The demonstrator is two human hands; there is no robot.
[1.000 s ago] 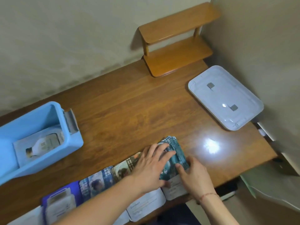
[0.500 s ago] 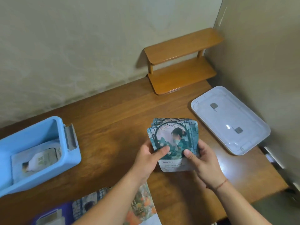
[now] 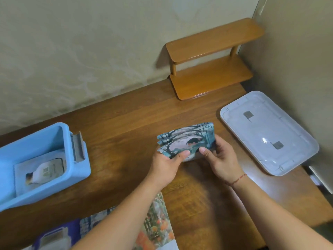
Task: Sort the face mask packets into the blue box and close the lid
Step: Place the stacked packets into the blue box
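At the far left the open blue box (image 3: 45, 166) sits on the wooden desk (image 3: 117, 123), with one pale packet (image 3: 40, 172) already lying inside. Along the near edge, left of centre, more face mask packets (image 3: 155, 230) lie unsorted. At centre, above the desk, the left hand (image 3: 166, 166) and right hand (image 3: 220, 159) share a small fanned stack of teal face mask packets (image 3: 187, 141), thumbs pressed on the front, fingers curled behind. The step in hand looks like squaring up this stack before boxing it. Next it must travel left and drop flat into the box. The clear lid (image 3: 266, 132) lies at the right, well apart, for later.
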